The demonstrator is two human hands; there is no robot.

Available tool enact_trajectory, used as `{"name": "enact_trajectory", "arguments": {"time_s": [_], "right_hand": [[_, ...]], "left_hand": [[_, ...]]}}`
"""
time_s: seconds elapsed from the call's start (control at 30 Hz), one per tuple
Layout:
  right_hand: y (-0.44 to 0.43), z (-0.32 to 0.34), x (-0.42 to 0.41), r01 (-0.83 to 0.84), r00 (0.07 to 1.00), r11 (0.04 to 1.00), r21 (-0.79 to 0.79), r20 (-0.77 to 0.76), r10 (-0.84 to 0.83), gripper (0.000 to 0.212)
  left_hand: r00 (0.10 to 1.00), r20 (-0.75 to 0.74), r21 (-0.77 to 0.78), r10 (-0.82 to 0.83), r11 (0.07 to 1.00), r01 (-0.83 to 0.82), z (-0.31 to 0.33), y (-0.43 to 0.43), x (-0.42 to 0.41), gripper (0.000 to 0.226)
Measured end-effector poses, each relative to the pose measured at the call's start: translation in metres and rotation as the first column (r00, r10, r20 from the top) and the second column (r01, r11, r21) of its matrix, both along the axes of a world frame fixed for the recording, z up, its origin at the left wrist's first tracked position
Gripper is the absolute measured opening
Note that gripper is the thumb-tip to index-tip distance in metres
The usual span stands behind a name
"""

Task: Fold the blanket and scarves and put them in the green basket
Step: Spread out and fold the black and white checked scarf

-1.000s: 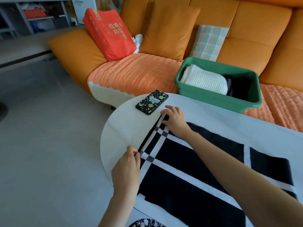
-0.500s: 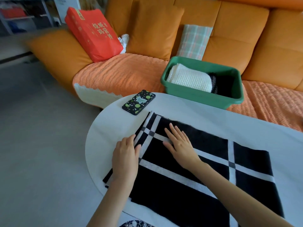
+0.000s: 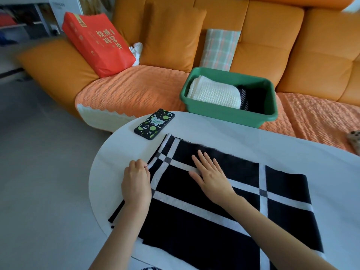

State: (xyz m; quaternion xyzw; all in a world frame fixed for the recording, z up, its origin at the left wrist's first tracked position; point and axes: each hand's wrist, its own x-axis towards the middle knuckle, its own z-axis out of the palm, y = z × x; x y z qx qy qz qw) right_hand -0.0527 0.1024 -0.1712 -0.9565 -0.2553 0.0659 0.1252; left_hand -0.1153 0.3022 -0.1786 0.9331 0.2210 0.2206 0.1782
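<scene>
I'm midway through folding the black-and-white scarf (image 3: 185, 191), spread flat on the white table (image 3: 107, 182) under both hands. My left hand (image 3: 136, 184) curls its fingers and pinches the scarf's left edge. My right hand (image 3: 210, 176) lies open and flat, pressing the cloth just beside it. The cloth looks smooth, its edge layers nearly aligned. Next, I judge, comes another fold across, then a lift into the green basket (image 3: 224, 114) beyond my right fingertips.

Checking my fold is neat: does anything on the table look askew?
Yes: at the left end of the black white-striped scarf, by the left hand, a lower layer sticks out past the top one.
</scene>
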Motion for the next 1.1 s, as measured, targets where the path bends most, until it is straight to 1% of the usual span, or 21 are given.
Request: {"name": "enact_trajectory", "arguments": {"time_s": [0.07, 0.1, 0.13, 0.17, 0.23, 0.27, 0.3, 0.33, 0.37, 0.4, 0.47, 0.53, 0.6, 0.67, 0.73, 0.8, 0.87, 0.9, 0.93, 1.0, 1.1], "right_hand": [[-0.003, 0.006, 0.007, 0.02, 1.0, 1.0, 0.014, 0.001, -0.021, 0.07], [-0.005, 0.009, 0.011, 0.038, 0.999, 0.999, 0.017, 0.013, -0.038, 0.066], [-0.007, 0.01, 0.014, 0.054, 0.998, 0.998, 0.022, 0.018, -0.055, 0.063], [-0.007, 0.011, 0.016, 0.059, 0.998, 0.998, 0.025, 0.016, -0.06, 0.062], [-0.002, 0.01, 0.015, 0.013, 0.999, 1.0, 0.025, 0.043, -0.014, 0.068], [0.003, 0.008, 0.013, -0.034, 0.998, 0.999, 0.029, 0.061, 0.033, 0.074], [0.008, 0.006, 0.009, -0.085, 0.995, 0.996, 0.032, 0.063, 0.082, 0.078], [0.012, 0.003, 0.007, -0.127, 0.991, 0.992, 0.024, 0.055, 0.126, 0.081], [0.013, 0.0, 0.007, -0.156, 0.986, 0.988, 0.006, 0.051, 0.156, 0.081], [0.012, -0.003, 0.009, -0.16, 0.985, 0.987, -0.008, 0.059, 0.16, 0.08], [0.003, -0.006, 0.025, -0.085, 0.993, 0.996, -0.011, 0.086, 0.085, 0.075], [-0.011, -0.006, 0.044, 0.015, 0.998, 0.999, -0.049, 0.064, -0.012, 0.063], [-0.019, -0.005, 0.054, 0.049, 0.998, 0.992, -0.117, 0.035, -0.046, 0.057], [-0.022, 0.001, 0.051, 0.049, 0.998, 0.988, -0.146, 0.055, -0.041, 0.059], [-0.028, 0.008, 0.033, 0.045, 0.995, 0.994, -0.097, 0.095, -0.036, 0.063], [-0.037, 0.013, -0.003, -0.024, 0.995, 1.0, -0.013, 0.094, 0.025, 0.065], [-0.052, 0.005, -0.039, -0.109, 0.989, 0.994, -0.03, 0.101, 0.111, 0.061], [-0.064, -0.001, -0.05, -0.11, 0.985, 0.992, -0.053, 0.124, 0.116, 0.06], [-0.079, -0.004, -0.053, -0.066, 0.987, 0.996, -0.061, 0.145, 0.075, 0.059], [-0.112, -0.005, -0.047, 0.09, 0.991, 0.993, -0.074, 0.11, -0.082, 0.062], [-0.163, -0.001, -0.035, 0.284, 0.958, 0.952, -0.113, 0.079, -0.276, 0.079]], "left_hand": [[0.999, -0.041, 0.046, 0.005, 0.999, -0.003, 0.0, 0.0, 0.003, 0.019], [0.999, -0.052, 0.084, -0.011, 0.996, 0.016, 0.001, -0.002, 0.004, 0.029], [0.997, -0.043, 0.111, -0.059, 0.992, 0.063, 0.002, -0.004, 0.006, 0.04], [0.991, -0.009, 0.135, -0.131, 0.982, 0.131, 0.004, -0.007, 0.009, 0.046], [0.944, 0.025, 0.165, -0.33, 0.932, 0.322, 0.005, -0.017, 0.014, 0.042], [0.91, 0.004, 0.181, -0.415, 0.895, 0.407, 0.002, -0.022, 0.017, 0.037], [0.884, -0.04, 0.193, -0.465, 0.865, 0.464, -0.003, -0.024, 0.02, 0.033], [0.868, -0.114, 0.194, -0.484, 0.846, 0.497, -0.008, -0.025, 0.022, 0.035], [0.855, -0.199, 0.183, -0.479, 0.839, 0.513, -0.011, -0.023, 0.023, 0.047], [0.851, -0.249, 0.169, -0.462, 0.844, 0.508, -0.014, -0.021, 0.023, 0.059], [0.871, -0.253, 0.151, -0.421, 0.872, 0.466, -0.017, -0.018, 0.023, 0.074], [0.881, -0.255, 0.114, -0.398, 0.893, 0.436, -0.018, -0.018, 0.022, 0.081], [0.888, -0.272, 0.12, -0.371, 0.903, 0.413, -0.017, -0.021, 0.021, 0.083], [0.89, -0.286, 0.124, -0.356, 0.907, 0.403, -0.017, -0.022, 0.02, 0.084], [0.893, -0.28, 0.11, -0.354, 0.912, 0.396, -0.017, -0.022, 0.02, 0.086], [0.891, -0.268, 0.097, -0.366, 0.91, 0.403, -0.017, -0.022, 0.02, 0.09], [0.888, -0.275, 0.096, -0.369, 0.908, 0.407, -0.016, -0.022, 0.02, 0.091], [0.884, -0.291, 0.104, -0.365, 0.907, 0.408, -0.016, -0.022, 0.02, 0.089], [0.882, -0.303, 0.113, -0.361, 0.905, 0.409, -0.016, -0.023, 0.02, 0.087], [0.883, -0.312, 0.111, -0.352, 0.909, 0.401, -0.014, -0.023, 0.02, 0.084], [0.879, -0.338, 0.108, -0.336, 0.914, 0.391, -0.013, -0.026, 0.017, 0.083]]}}
